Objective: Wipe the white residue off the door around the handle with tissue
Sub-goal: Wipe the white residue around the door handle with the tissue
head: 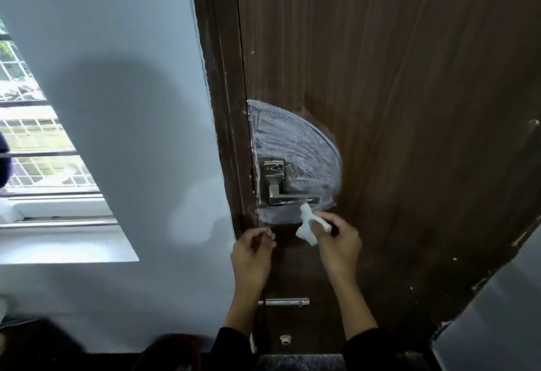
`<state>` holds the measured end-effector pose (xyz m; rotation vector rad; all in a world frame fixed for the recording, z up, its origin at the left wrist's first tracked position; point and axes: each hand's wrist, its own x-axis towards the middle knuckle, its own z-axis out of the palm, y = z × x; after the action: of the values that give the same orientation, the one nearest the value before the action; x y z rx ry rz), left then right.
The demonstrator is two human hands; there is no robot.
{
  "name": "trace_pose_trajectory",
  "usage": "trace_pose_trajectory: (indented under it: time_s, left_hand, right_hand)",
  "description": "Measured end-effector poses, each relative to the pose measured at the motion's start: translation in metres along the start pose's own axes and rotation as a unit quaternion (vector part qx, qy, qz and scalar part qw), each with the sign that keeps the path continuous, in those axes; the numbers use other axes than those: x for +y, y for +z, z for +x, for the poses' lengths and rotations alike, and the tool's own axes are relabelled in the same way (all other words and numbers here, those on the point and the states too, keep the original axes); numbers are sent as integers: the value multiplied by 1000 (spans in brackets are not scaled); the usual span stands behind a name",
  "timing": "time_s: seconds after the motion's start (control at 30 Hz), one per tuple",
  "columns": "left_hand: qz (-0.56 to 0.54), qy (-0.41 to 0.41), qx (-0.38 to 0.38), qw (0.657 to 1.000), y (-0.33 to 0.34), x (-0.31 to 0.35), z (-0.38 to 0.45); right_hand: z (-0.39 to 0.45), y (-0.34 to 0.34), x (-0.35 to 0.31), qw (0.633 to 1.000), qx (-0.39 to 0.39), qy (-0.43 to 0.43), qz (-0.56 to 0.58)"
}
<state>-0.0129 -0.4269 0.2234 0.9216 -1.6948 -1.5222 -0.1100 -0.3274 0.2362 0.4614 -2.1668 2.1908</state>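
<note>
A dark brown wooden door (pixel 409 77) carries a half-round smear of white residue (pixel 295 142) around a silver lever handle (pixel 282 187). My right hand (pixel 336 241) pinches a crumpled white tissue (pixel 308 225) just below the handle's lever, close to the residue's lower edge. My left hand (pixel 253 249) hovers beside it near the door's edge, fingers loosely curled, holding nothing that I can see.
The brown door frame (pixel 225 107) runs along the door's left edge, with a pale blue wall (pixel 117 107) beyond it. A barred window (pixel 35 142) sits at the left. A silver slide bolt (pixel 288 302) is mounted lower on the door.
</note>
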Motion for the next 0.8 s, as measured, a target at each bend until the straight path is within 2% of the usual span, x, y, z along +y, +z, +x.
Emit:
trace_pose_trajectory:
  time_s: [0.13, 0.23, 0.37, 0.5, 0.57, 0.67, 0.73, 0.8]
  left_hand:
    - [-20, 46, -8, 999, 8, 14, 21]
    - [-91, 32, -31, 995, 16, 22, 30]
    - [-138, 47, -21, 989, 26, 21, 37]
    - [-174, 56, 27, 983, 39, 12, 37]
    - [-170, 67, 56, 982, 42, 10, 38]
    - [-174, 72, 72, 979, 42, 10, 44]
    - [-181, 76, 69, 978, 42, 9, 45]
    - [-179, 87, 68, 978, 40, 7, 45]
  right_hand:
    - [2, 37, -4, 970, 144, -168, -102]
    - [-1, 60, 7, 942, 157, -248, -161]
    - [-6, 84, 17, 949, 108, -232, -183]
    - [-3, 80, 17, 928, 67, -303, -204]
    - [5, 72, 17, 926, 109, -297, -207]
    - [10, 68, 17, 942, 191, -243, -135]
    - [11, 77, 17, 938, 214, -235, -137]
    - [9, 88, 19, 933, 194, -262, -152]
